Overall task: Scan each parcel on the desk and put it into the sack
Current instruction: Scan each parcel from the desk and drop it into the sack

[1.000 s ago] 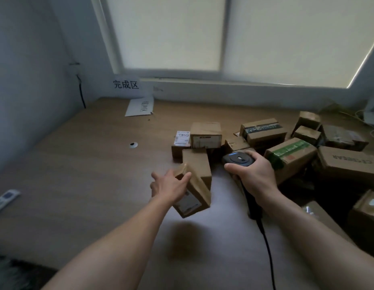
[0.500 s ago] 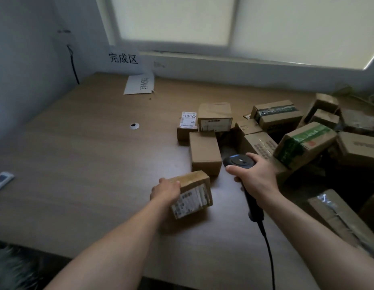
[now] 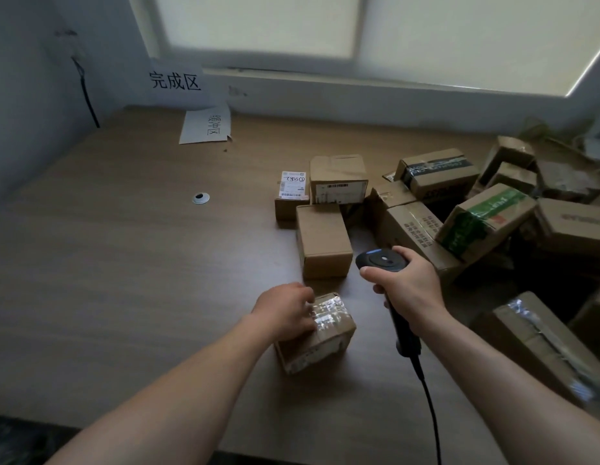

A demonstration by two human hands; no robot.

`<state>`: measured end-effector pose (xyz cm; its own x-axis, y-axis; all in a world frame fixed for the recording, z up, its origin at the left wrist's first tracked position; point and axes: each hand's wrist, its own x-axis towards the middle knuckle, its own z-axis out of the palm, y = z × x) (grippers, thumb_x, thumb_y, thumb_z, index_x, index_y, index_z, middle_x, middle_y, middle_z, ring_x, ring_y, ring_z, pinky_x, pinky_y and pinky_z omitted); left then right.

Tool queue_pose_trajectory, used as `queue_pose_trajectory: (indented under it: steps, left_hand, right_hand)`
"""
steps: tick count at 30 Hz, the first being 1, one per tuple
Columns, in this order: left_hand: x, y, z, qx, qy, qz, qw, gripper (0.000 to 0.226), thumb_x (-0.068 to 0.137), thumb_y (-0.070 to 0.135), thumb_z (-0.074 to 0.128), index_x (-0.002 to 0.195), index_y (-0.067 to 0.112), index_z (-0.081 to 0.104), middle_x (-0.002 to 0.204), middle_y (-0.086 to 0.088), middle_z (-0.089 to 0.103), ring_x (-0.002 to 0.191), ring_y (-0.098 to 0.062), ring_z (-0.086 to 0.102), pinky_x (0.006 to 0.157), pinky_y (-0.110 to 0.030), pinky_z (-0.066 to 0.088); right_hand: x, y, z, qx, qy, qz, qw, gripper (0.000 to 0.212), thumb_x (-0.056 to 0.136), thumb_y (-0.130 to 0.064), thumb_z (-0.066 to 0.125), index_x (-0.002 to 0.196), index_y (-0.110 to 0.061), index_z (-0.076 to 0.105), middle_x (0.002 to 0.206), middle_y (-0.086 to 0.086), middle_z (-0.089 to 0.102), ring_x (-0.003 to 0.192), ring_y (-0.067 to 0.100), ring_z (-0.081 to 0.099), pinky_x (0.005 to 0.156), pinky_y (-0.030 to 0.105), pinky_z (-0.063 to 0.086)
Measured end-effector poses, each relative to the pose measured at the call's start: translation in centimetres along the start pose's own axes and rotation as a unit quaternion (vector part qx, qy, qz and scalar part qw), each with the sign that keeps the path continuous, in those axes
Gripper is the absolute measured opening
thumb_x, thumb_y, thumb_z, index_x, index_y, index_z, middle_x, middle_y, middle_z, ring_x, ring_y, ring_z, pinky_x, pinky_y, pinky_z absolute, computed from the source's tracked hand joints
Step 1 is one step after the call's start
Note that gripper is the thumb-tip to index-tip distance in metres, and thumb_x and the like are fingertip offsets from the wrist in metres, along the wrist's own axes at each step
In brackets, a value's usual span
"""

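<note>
A small cardboard parcel (image 3: 320, 333) with shiny tape on top lies on the wooden desk (image 3: 124, 280) near the front edge. My left hand (image 3: 285, 312) grips its left side, fingers curled over the taped top. My right hand (image 3: 404, 286) holds a black corded barcode scanner (image 3: 380, 260) upright just right of the parcel, its head tipped forward. A plain brown parcel (image 3: 323, 245) sits right behind. A heap of several more parcels (image 3: 476, 213) fills the desk's right side. No sack is in view.
Two paper signs, one on the wall (image 3: 176, 82) and one lying flat (image 3: 206, 127), mark the far left corner. A small round grommet (image 3: 200, 198) sits in the desk's left half. The scanner cable (image 3: 429, 407) runs down over the front edge.
My left hand has brought the parcel down from the air onto the desk and turned it so its taped face is up. The scanner hand stayed roughly in place.
</note>
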<state>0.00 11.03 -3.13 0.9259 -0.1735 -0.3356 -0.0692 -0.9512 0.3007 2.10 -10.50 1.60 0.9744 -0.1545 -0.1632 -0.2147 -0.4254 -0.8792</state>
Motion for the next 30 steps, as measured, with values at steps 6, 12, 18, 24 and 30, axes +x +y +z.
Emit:
queue_pose_trajectory:
  steps: [6, 12, 18, 24, 30]
  left_hand:
    - [-0.9, 1.8, 0.9, 0.104, -0.048, 0.009, 0.993, 0.069, 0.072, 0.056, 0.079, 0.126, 0.027, 0.048, 0.121, -0.003, 0.06, 0.108, -0.028, 0.06, 0.077, -0.037, 0.044]
    - [-1.5, 0.6, -0.6, -0.009, -0.052, -0.042, 0.998, 0.069, 0.079, 0.038, 0.079, 0.137, 0.03, 0.041, 0.122, -0.003, 0.061, 0.107, -0.026, 0.061, 0.083, -0.038, 0.054]
    - [-3.6, -3.5, -5.2, -0.394, 0.057, -0.102, 0.911, 0.062, 0.084, 0.016, 0.077, 0.132, 0.035, 0.043, 0.112, 0.002, 0.06, 0.106, -0.024, 0.063, 0.085, -0.046, 0.061]
    - [-6.4, -5.7, -11.8, -0.551, 0.136, -0.063, 0.821, 0.058, 0.087, 0.004, 0.073, 0.132, 0.027, 0.044, 0.108, -0.016, 0.068, 0.089, -0.031, 0.071, 0.065, -0.055, 0.062]
    - [-9.5, -6.7, -17.7, -0.573, 0.198, -0.024, 0.795, 0.062, 0.089, 0.006, 0.071, 0.14, 0.023, 0.041, 0.119, -0.024, 0.065, 0.091, -0.037, 0.07, 0.056, -0.046, 0.061]
  right_hand:
    - [-0.6, 0.3, 0.0, -0.007, 0.002, -0.001, 1.0, 0.11, 0.051, -0.054, 0.084, 0.148, -0.021, 0.045, 0.124, 0.006, 0.065, 0.105, 0.028, 0.067, 0.085, 0.051, 0.061]
    - [-1.6, -1.0, -0.3, 0.006, -0.016, -0.011, 1.0, 0.118, 0.044, -0.057, 0.086, 0.148, -0.023, 0.043, 0.124, 0.005, 0.063, 0.106, 0.028, 0.066, 0.085, 0.05, 0.061]
    - [-3.4, -4.9, -1.2, 0.067, -0.077, -0.029, 0.994, 0.091, 0.067, -0.02, 0.09, 0.145, -0.021, 0.044, 0.117, 0.009, 0.062, 0.097, 0.03, 0.067, 0.067, 0.033, 0.056]
    - [-7.2, -12.6, -1.5, 0.141, -0.105, -0.096, 0.98, 0.047, 0.075, -0.014, 0.085, 0.116, -0.014, 0.063, 0.095, 0.018, 0.072, 0.073, 0.026, 0.07, 0.066, 0.038, 0.057]
    - [-11.0, -17.4, -0.4, 0.178, -0.104, -0.155, 0.966, 0.037, 0.077, -0.007, 0.082, 0.103, -0.023, 0.062, 0.09, 0.016, 0.073, 0.065, 0.025, 0.068, 0.064, 0.043, 0.053]
